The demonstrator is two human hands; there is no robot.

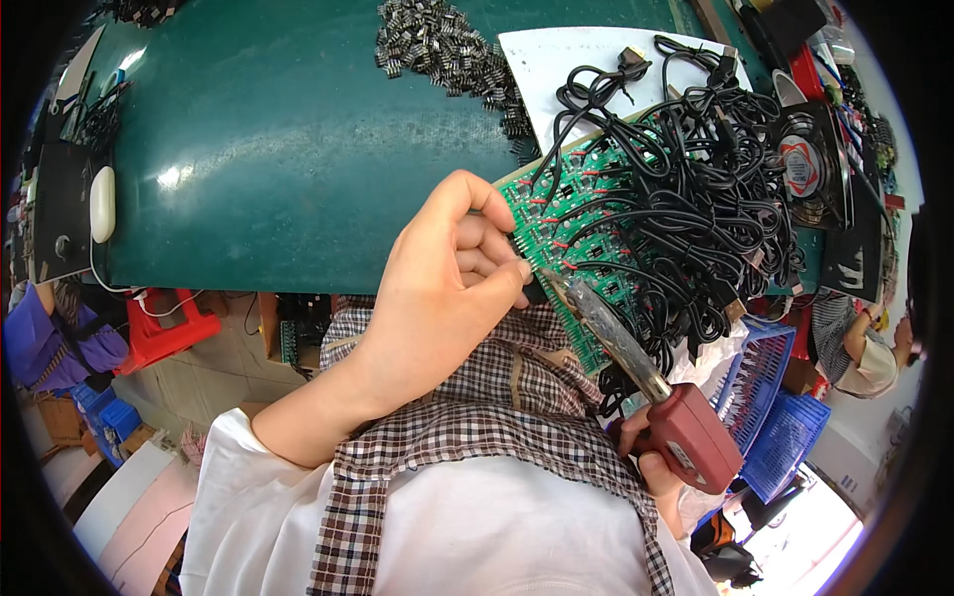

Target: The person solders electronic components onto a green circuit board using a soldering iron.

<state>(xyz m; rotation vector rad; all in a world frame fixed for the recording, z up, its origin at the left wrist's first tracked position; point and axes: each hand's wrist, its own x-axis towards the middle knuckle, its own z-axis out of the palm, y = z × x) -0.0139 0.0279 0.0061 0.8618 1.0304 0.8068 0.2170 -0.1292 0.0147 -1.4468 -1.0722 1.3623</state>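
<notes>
My left hand (427, 278) is at the left edge of a green circuit board (586, 223), its fingers curled and the thumb closed toward them. Whatever they pinch is too small or hidden to make out. In my right hand (656, 477) is a soldering iron (696, 437) with a dark red handle. Its long metal barrel slants up and left, with the tip at the board edge close to my left thumb. Red wire ends join the board to black cables (696, 189), which lie bundled in loops over its right side.
A pile of small dark metal-legged parts (437, 50) lies at the back of the green table (278, 149). Beneath the cables is a white sheet (542, 70). A round-labelled spool (800, 164) is at right, above blue baskets (780, 437). Other people (60, 333) sit at both sides.
</notes>
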